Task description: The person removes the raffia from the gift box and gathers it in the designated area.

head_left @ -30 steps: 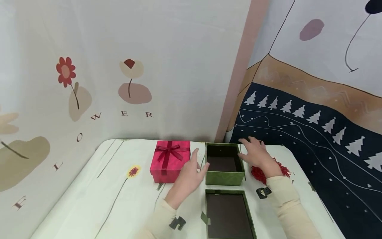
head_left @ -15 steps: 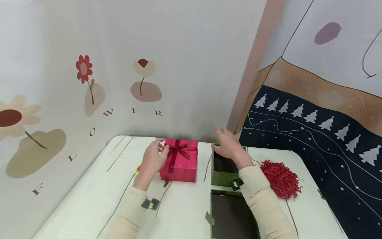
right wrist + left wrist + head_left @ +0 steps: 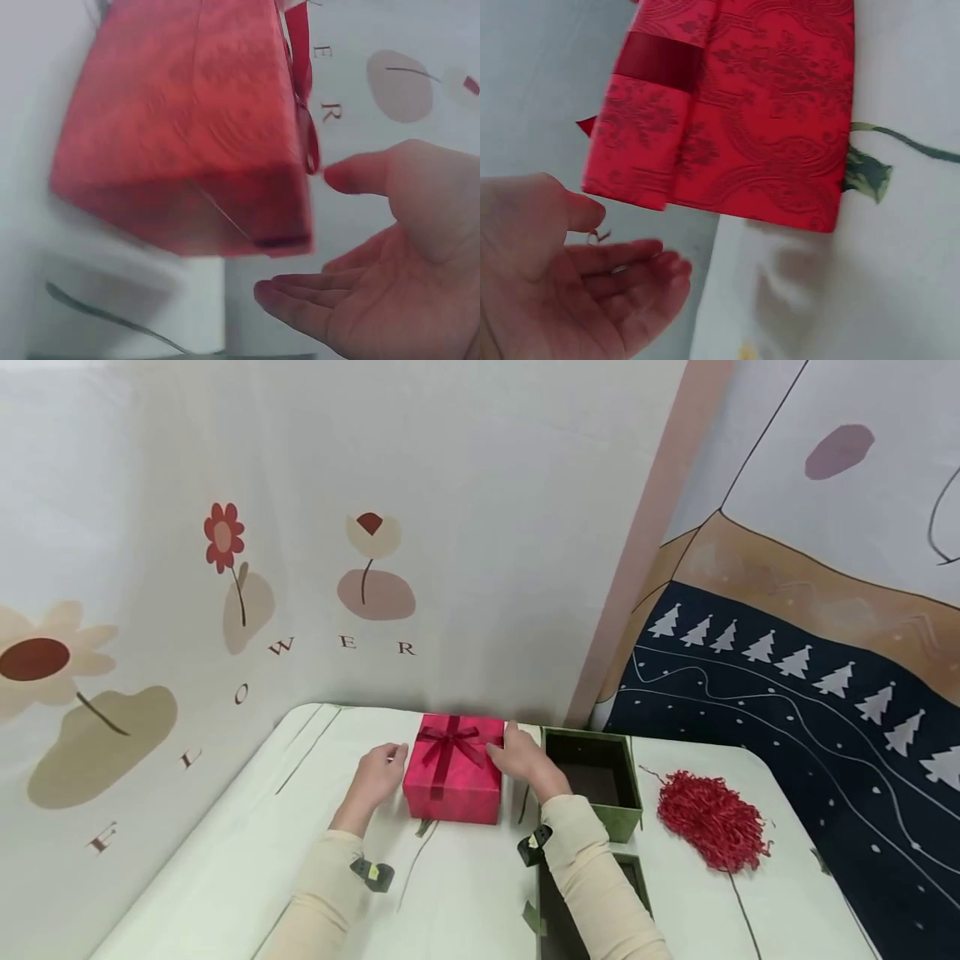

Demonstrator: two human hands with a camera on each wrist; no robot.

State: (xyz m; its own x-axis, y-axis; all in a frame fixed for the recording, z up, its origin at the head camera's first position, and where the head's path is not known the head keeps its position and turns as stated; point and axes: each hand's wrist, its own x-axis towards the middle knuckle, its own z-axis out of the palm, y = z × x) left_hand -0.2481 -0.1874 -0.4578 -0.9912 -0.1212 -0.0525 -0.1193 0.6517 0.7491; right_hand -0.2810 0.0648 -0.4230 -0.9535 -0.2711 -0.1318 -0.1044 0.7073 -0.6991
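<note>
A red gift box (image 3: pixel 454 806) with a dark red ribbon bow (image 3: pixel 451 742) stands on the table, its lid on. Just off its left side is my left hand (image 3: pixel 374 779), fingers relaxed, thumb near the lid's corner in the left wrist view, a small red shred by the thumb. On the other side, my right hand (image 3: pixel 525 760) is at the box's right edge, palm toward it. In the right wrist view its fingers are extended, with a gap to the box (image 3: pixel 187 142). Neither hand grips anything.
Right of the gift box stands an open green box (image 3: pixel 617 818). In front of it lies a second open green piece (image 3: pixel 632 877), partly behind my right sleeve. A pile of red shredded paper (image 3: pixel 712 820) sits farther right. A wall cloth rises behind the table.
My right hand has moved left, from beside the green box across it to the gift box. My left hand has moved from the box's right side to its left. The view has shifted somewhat.
</note>
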